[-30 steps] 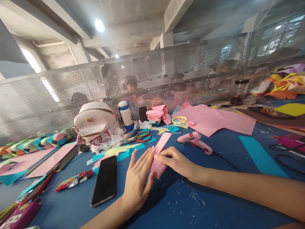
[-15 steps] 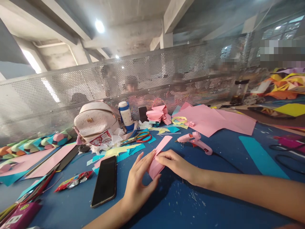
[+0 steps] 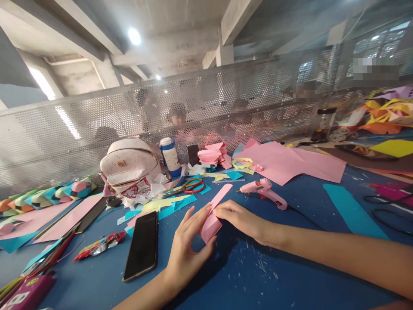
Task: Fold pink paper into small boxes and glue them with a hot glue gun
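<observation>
A folded strip of pink paper (image 3: 211, 226) is held between my hands above the blue tabletop. My left hand (image 3: 190, 234) grips its left side, fingers along the upper edge and thumb at the lower end. From the right, my right hand (image 3: 234, 217) pinches the paper near its middle, where two layers overlap; the fingertips partly hide the fold. Just beyond my right hand lies a pink hot glue gun (image 3: 263, 189), its cord trailing right. A black smartphone (image 3: 142, 245) rests flat to the left of my left hand.
Red-handled scissors (image 3: 193, 186) lie among blue and yellow paper scraps. Behind them stand a pale backpack (image 3: 130, 161) and a white-and-blue bottle (image 3: 170, 157). Large pink sheets (image 3: 287, 161) lie at the back right, a blue strip (image 3: 351, 211) at right, a red snack wrapper (image 3: 99, 246) at left.
Hardly anything differs. My right hand has shifted very slightly upward on the pink paper, and more of the paper's lower fold shows. My left hand stays in place.
</observation>
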Demonstrator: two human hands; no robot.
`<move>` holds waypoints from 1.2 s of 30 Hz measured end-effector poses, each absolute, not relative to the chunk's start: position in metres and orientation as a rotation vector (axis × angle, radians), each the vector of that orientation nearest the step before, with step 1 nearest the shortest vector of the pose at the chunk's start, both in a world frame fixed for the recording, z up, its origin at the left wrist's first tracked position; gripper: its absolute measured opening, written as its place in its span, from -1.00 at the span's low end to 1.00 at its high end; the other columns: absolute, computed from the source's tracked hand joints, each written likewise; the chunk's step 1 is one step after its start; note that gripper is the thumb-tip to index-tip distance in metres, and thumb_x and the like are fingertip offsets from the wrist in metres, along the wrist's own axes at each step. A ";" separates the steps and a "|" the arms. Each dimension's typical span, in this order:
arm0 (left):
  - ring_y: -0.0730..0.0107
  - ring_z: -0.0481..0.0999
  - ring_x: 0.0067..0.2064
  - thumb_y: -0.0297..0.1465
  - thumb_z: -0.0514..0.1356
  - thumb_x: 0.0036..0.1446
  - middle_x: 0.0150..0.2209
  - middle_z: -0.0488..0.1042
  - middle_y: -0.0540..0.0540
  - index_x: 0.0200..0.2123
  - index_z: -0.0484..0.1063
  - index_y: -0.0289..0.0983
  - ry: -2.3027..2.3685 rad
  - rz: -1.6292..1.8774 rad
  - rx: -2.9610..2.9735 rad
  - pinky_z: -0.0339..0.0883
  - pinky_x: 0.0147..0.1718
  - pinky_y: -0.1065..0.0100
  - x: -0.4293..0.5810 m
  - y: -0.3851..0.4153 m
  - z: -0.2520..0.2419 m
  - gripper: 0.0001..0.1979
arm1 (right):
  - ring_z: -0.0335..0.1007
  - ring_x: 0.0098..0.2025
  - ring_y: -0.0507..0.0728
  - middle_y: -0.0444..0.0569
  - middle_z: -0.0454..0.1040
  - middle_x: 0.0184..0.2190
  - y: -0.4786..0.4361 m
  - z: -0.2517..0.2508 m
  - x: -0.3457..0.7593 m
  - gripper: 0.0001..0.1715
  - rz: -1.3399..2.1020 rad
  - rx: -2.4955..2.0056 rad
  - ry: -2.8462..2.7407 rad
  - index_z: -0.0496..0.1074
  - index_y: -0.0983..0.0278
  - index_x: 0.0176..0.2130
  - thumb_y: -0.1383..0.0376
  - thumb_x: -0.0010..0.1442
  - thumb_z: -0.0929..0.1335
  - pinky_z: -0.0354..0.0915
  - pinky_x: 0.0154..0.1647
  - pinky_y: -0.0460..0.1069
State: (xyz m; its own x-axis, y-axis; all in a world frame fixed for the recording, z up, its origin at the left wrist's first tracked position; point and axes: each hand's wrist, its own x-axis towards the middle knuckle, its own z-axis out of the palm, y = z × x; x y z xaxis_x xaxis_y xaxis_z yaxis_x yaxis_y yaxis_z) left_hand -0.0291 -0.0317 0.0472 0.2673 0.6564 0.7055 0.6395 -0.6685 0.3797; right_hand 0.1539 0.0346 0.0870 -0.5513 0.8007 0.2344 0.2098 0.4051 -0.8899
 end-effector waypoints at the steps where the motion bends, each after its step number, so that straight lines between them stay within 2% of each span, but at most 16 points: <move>1: 0.21 0.43 0.20 -0.47 0.22 0.16 0.20 0.42 -0.07 0.30 0.14 -0.05 1.274 1.406 2.481 0.14 0.29 0.01 -0.029 -0.031 0.047 -0.34 | 0.31 -0.36 0.09 -0.12 0.38 -0.49 0.036 0.089 0.154 -0.65 1.160 -0.835 -2.011 0.38 0.26 -0.48 0.17 0.26 0.24 0.23 -0.35 -0.04; 4: 0.18 0.40 0.22 -0.47 0.23 0.16 0.18 0.44 -0.05 0.30 0.16 -0.03 1.289 1.444 2.458 0.16 0.28 0.01 -0.031 -0.030 0.046 -0.34 | 0.23 -0.44 0.04 -0.17 0.30 -0.56 0.041 0.098 0.155 -0.59 1.191 -0.709 -2.118 0.31 0.28 -0.55 0.18 0.28 0.25 0.16 -0.39 -0.05; 6: 0.16 0.38 0.23 -0.47 0.23 0.16 0.17 0.45 -0.04 0.29 0.17 -0.02 1.303 1.470 2.434 0.17 0.28 0.01 -0.031 -0.029 0.045 -0.34 | 0.23 -0.43 0.04 -0.16 0.33 -0.55 0.044 0.104 0.157 -0.61 1.042 -0.647 -2.197 0.33 0.28 -0.54 0.22 0.29 0.26 0.15 -0.37 -0.05; 9: 0.16 0.38 0.23 -0.47 0.23 0.16 0.18 0.45 -0.03 0.29 0.17 -0.01 1.324 1.496 2.396 0.18 0.28 0.02 -0.031 -0.029 0.044 -0.34 | 0.31 -0.31 0.06 -0.12 0.47 -0.39 0.045 0.111 0.163 -0.76 0.679 -0.568 -2.250 0.43 0.27 -0.41 0.31 0.29 0.29 0.20 -0.24 -0.03; 12: 0.16 0.38 0.24 -0.46 0.23 0.17 0.19 0.43 -0.02 0.29 0.17 0.00 1.332 1.501 2.374 0.19 0.28 0.02 -0.031 -0.029 0.044 -0.35 | 0.33 -0.20 0.09 -0.10 0.49 -0.29 0.045 0.114 0.167 -0.92 0.361 -0.458 -2.259 0.44 0.25 -0.25 0.38 0.24 0.32 0.22 -0.07 0.02; 16: 0.17 0.39 0.23 -0.45 0.24 0.17 0.19 0.43 -0.01 0.29 0.17 0.02 1.312 1.513 2.371 0.19 0.28 0.01 -0.030 -0.029 0.044 -0.35 | 0.29 -0.12 0.15 -0.05 0.46 -0.20 0.045 0.116 0.167 -0.76 0.147 -0.398 -2.295 0.42 0.24 -0.13 0.43 0.16 0.39 0.23 -0.03 0.06; 19: 0.19 0.44 0.19 -0.45 0.26 0.16 0.17 0.46 0.00 0.28 0.18 0.02 1.311 1.500 2.382 0.17 0.28 0.00 -0.030 -0.029 0.043 -0.34 | 0.27 -0.15 0.15 -0.07 0.43 -0.22 0.045 0.118 0.167 -0.73 0.121 -0.440 -2.317 0.48 0.21 -0.14 0.44 0.13 0.45 0.22 -0.08 0.05; 26: 0.14 0.40 0.22 -0.46 0.24 0.16 0.18 0.44 -0.06 0.30 0.16 -0.03 1.305 1.441 2.412 0.16 0.28 -0.02 -0.030 -0.031 0.044 -0.33 | 0.25 -0.22 0.14 -0.14 0.43 -0.33 0.044 0.121 0.168 -0.91 0.094 -0.514 -2.293 0.56 0.17 -0.34 0.36 0.11 0.50 0.12 -0.14 0.05; 31: 0.11 0.42 0.21 -0.47 0.26 0.15 0.19 0.43 -0.09 0.31 0.14 -0.03 1.286 1.463 2.370 0.18 0.26 -0.04 -0.028 -0.032 0.043 -0.31 | 0.26 -0.23 0.14 -0.13 0.46 -0.33 0.044 0.122 0.168 -0.91 0.062 -0.499 -2.310 0.57 0.15 -0.39 0.35 0.12 0.49 0.11 -0.12 0.06; 36: 0.18 0.43 0.20 -0.49 0.26 0.17 0.20 0.42 -0.11 0.29 0.19 -0.07 1.237 1.500 2.261 0.35 0.18 0.15 -0.029 -0.033 0.052 -0.36 | 0.32 -0.24 0.14 -0.15 0.55 -0.36 0.045 0.125 0.168 -0.92 0.160 -0.509 -2.315 0.54 0.18 -0.37 0.36 0.16 0.47 0.14 -0.09 0.08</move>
State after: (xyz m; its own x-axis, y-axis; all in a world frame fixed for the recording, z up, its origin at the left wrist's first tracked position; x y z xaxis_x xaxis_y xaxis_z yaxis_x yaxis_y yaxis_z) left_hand -0.0291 -0.0332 0.0520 0.1551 0.7048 0.6922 0.5455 -0.6453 0.5348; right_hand 0.1682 0.0452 0.1245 -0.6415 0.4061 0.6508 0.3127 0.9131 -0.2616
